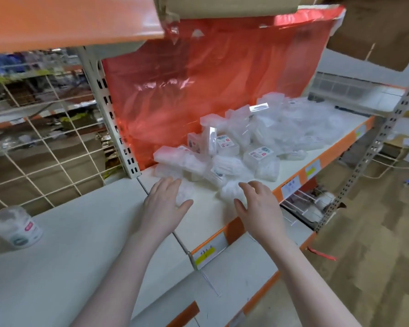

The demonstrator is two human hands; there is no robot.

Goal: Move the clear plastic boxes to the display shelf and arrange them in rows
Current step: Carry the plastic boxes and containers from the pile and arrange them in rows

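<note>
White laminate shelf [222, 215] carries heaped clear plastic boxes [236, 147] against glossy red film [198, 90]; my left hand [164, 204] and right hand [257, 206], fingers spread, each cover one box.

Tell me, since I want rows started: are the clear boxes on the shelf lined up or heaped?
Heaped. The clear boxes lie jumbled at mixed angles on the shelf, no rows visible.

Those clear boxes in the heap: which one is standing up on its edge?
The clear box near the heap's left front, in front of the red plastic sheet. It stands thin and upright, while the labelled boxes around it lie flat or tilted.
</note>
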